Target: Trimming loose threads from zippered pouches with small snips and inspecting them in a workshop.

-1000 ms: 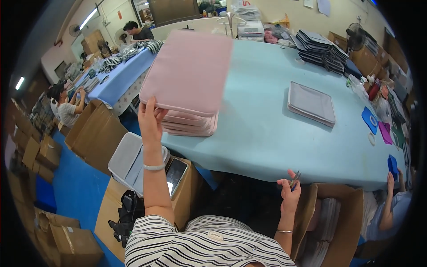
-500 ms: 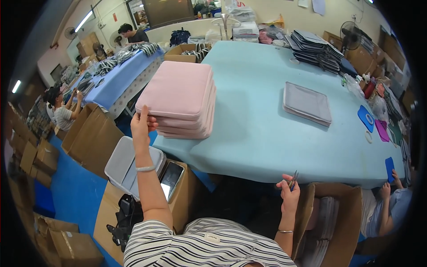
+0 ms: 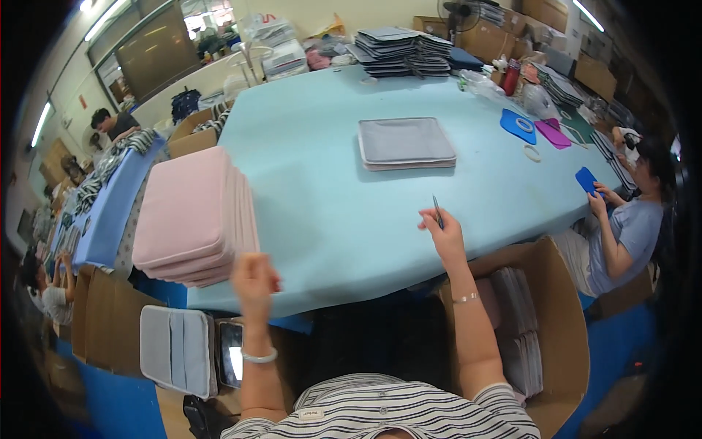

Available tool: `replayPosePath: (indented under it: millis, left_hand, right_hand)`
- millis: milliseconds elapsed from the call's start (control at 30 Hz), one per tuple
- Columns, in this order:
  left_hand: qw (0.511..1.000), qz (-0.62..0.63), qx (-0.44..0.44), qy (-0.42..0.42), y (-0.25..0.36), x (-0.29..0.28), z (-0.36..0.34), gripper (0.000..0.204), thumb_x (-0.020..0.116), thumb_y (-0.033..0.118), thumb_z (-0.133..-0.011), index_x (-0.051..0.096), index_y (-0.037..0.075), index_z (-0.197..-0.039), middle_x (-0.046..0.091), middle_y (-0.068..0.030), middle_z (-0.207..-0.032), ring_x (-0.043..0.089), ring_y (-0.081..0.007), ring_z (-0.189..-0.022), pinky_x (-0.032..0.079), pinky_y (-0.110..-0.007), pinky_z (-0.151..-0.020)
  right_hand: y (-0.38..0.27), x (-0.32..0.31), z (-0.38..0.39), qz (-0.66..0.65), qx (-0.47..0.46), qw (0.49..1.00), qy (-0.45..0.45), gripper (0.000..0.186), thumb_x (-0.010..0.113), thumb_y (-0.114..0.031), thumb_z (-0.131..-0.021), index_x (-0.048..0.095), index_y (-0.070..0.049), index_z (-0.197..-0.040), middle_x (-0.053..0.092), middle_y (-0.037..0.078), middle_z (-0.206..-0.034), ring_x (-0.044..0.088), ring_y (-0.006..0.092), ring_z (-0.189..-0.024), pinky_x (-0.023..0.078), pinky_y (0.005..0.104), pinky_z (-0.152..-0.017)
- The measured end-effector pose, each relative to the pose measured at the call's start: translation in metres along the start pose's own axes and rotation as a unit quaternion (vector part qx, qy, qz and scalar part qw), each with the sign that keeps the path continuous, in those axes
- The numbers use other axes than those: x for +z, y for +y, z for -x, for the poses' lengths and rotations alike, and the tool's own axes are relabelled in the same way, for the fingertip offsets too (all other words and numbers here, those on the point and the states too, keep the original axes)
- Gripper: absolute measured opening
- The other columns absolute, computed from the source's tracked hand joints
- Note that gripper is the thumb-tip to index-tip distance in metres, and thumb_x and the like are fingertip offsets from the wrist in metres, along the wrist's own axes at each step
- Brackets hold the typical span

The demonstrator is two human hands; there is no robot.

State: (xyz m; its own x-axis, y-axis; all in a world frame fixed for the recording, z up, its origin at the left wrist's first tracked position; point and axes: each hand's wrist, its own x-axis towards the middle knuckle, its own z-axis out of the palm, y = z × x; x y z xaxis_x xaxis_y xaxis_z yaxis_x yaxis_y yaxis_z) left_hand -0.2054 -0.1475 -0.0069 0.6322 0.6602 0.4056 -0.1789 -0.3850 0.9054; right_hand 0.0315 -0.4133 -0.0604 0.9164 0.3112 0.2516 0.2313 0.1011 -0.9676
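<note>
My left hand is smeared by motion in front of the near right corner of a pink stack of padded flat cases; its fingers cannot be made out. A pair of small pointed thread snips is gripped in my right hand, over the table's near edge, tips pointing up and away. Beyond that hand, a short pile of grey flat cases lies on the light blue tablecloth.
Beside my left forearm sit a grey case and a phone. An open carton with cases stands at my right. A person at the right holds a blue piece. Dark folded stacks lie at the far edge.
My left hand has come off the pink stack's near corner and moved right of it. My right hand has risen with the snips to above the table edge. The view has turned right.
</note>
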Motion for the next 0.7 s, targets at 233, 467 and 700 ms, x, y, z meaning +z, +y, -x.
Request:
replayPosePath:
  millis: [233,467,700]
  left_hand:
    - [0.984,-0.1,-0.023,-0.144,-0.068,0.092,0.017,0.022,0.064,0.02,-0.089,0.058,0.002,-0.076,0.059,-0.0064,-0.056,0.056,-0.0128,-0.047,0.042,-0.027,-0.047]
    - [0.983,-0.113,-0.025,-0.141,-0.07,0.087,0.024,0.021,0.066,0.017,-0.086,0.058,0.002,-0.075,0.057,-0.0078,-0.056,0.054,-0.0156,-0.048,0.041,-0.027,-0.047]
    - [0.983,-0.131,0.0,-0.126,-0.066,0.086,0.026,0.02,0.066,0.016,-0.086,0.058,0.001,-0.075,0.058,-0.0082,-0.057,0.053,-0.0152,-0.048,0.041,-0.027,-0.047]
  right_hand:
    - [0.028,-0.006,-0.108,0.315,-0.067,0.946,0.026,0.019,0.066,-0.014,-0.081,0.066,-0.01,-0.1,0.065,0.008,-0.088,0.064,0.0219,-0.079,0.05,0.0337,-0.069]
    - [0.058,0.035,-0.159,0.496,-0.142,0.857,0.017,0.023,0.068,-0.01,-0.076,0.062,-0.016,-0.098,0.058,0.006,-0.099,0.063,0.0311,-0.084,0.051,0.0422,-0.071]
    - [0.059,0.039,-0.167,0.509,-0.173,0.843,0.0,0.013,0.064,-0.008,-0.081,0.058,-0.012,-0.091,0.058,0.008,-0.092,0.062,0.0326,-0.078,0.049,0.0429,-0.065]
